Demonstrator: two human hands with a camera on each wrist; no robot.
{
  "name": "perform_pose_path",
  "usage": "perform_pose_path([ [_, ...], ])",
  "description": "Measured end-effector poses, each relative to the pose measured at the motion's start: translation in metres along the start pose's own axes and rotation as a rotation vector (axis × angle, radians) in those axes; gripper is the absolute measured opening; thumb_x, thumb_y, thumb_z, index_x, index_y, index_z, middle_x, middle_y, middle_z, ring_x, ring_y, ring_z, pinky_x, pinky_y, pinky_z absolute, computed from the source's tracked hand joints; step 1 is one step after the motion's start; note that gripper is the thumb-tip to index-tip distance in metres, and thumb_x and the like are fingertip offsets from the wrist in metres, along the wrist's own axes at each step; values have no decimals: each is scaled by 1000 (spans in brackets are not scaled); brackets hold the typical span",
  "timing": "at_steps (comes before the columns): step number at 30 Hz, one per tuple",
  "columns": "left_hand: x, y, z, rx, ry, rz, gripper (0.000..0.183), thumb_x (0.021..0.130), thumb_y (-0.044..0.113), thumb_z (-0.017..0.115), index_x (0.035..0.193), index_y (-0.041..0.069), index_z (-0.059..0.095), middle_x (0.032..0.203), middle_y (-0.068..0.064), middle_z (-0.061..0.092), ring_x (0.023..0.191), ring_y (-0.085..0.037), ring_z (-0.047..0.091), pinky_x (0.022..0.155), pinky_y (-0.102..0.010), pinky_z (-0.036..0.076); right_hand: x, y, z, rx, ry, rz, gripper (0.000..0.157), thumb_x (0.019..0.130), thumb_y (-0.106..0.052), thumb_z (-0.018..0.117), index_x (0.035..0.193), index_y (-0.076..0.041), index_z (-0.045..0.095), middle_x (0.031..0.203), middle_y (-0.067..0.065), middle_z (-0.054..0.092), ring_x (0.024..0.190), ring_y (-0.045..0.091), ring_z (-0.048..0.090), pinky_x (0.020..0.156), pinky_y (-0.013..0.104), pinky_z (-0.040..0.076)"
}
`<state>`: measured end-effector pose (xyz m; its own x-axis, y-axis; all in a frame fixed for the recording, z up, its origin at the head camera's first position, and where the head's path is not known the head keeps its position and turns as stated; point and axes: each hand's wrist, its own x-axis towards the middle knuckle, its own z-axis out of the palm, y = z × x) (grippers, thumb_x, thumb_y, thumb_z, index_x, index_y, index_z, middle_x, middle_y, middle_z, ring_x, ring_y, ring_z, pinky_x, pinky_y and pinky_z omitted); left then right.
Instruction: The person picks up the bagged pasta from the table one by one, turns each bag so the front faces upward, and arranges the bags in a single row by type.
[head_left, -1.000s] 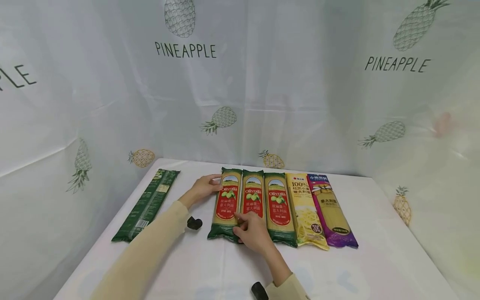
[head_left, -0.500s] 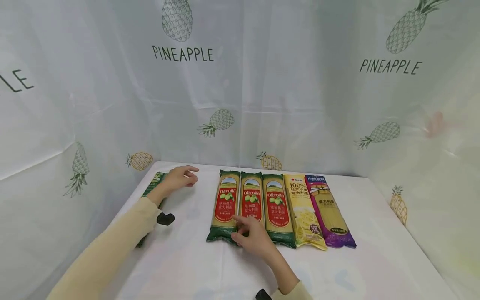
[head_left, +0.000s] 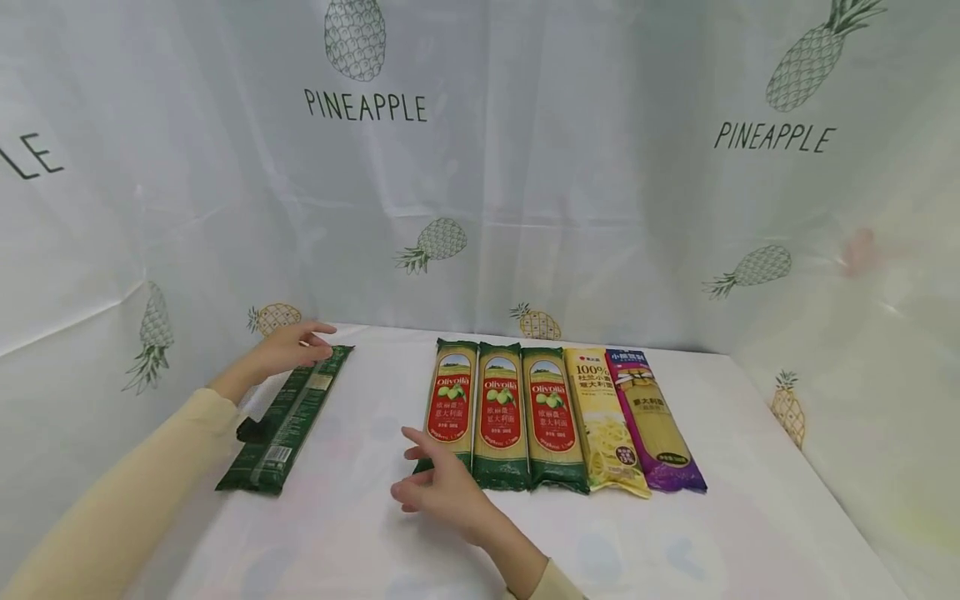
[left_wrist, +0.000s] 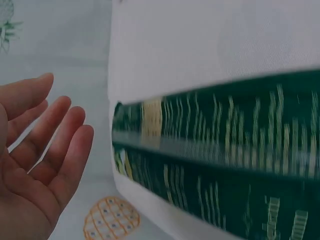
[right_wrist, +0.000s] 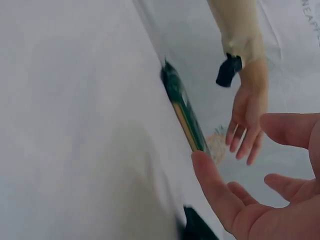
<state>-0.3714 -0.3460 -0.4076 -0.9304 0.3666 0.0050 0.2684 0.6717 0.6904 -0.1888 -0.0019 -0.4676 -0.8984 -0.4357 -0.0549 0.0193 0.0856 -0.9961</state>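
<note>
A dark green spaghetti pack [head_left: 288, 425] lies back side up at the table's left side. Over its far end hovers my left hand [head_left: 288, 348], fingers loosely extended and holding nothing; the left wrist view shows its palm beside the pack's end. My right hand [head_left: 446, 492] is in the air just in front of the leftmost Olivoila spaghetti pack [head_left: 450, 400], fingers spread and nothing between them. It hides part of that pack's near end. Two more Olivoila packs, the middle one [head_left: 501, 417] and the right one [head_left: 555, 417], lie close beside it, red labels up.
A yellow pasta pack [head_left: 607, 425] and a purple pasta pack [head_left: 660, 425] continue the row to the right, both slightly slanted. The white-covered table [head_left: 757, 467] is bordered by a pineapple-print curtain [head_left: 570, 183] at the back and sides.
My left hand has left the leftmost Olivoila pack and moved left, over the face-down green pack. My right hand has come off the packs and shifted left and slightly nearer.
</note>
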Motion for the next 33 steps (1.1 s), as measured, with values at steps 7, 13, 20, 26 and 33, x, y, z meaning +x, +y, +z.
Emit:
perform_pose_path([
  [7, -12, -30, -21, 35, -30, -48, 68, 108, 32, 66, 162, 2, 39, 142, -29, 56, 125, -42, 61, 101, -54, 56, 28, -4, 39, 151, -21, 122, 77, 94, -3, 78, 162, -20, 45, 140, 14, 55, 98, 23, 75, 83, 48, 64],
  [13, -17, -56, -27, 32, -54, -94, 75, 108, 25, 66, 166, -2, 27, 149, -36, 48, 130, -48, 56, 99, -54, 57, 52, -1, 66, 227, 26, 170, 80, 94, -1, 77, 164, -18, 42, 140, 13, 54, 102, 31, 76, 84, 51, 64],
  [20, -19, -70, -23, -27, -148, -176, 85, 107, 28, 67, 167, -5, 17, 154, -41, 36, 130, -49, 56, 99, -53, 57, 71, 0, 91, 301, 50, 208, 81, 93, 2, 75, 164, -17, 40, 143, 14, 52, 105, 37, 76, 85, 54, 63],
  [26, -16, -71, -19, -52, -189, -218, 88, 106, 24, 68, 167, -6, 11, 148, -41, 41, 126, -44, 60, 100, -55, 57, 84, -7, 117, 332, 91, 228, 81, 90, 5, 75, 162, -13, 42, 144, 16, 53, 105, 38, 75, 86, 58, 62],
  [33, -8, -75, -17, -123, -275, -212, 96, 104, 25, 71, 169, -1, 4, 142, -40, 43, 123, -40, 61, 99, -50, 57, 94, -13, 140, 330, 176, 272, 78, 87, 9, 77, 157, -11, 49, 141, 18, 54, 105, 36, 73, 85, 59, 61],
])
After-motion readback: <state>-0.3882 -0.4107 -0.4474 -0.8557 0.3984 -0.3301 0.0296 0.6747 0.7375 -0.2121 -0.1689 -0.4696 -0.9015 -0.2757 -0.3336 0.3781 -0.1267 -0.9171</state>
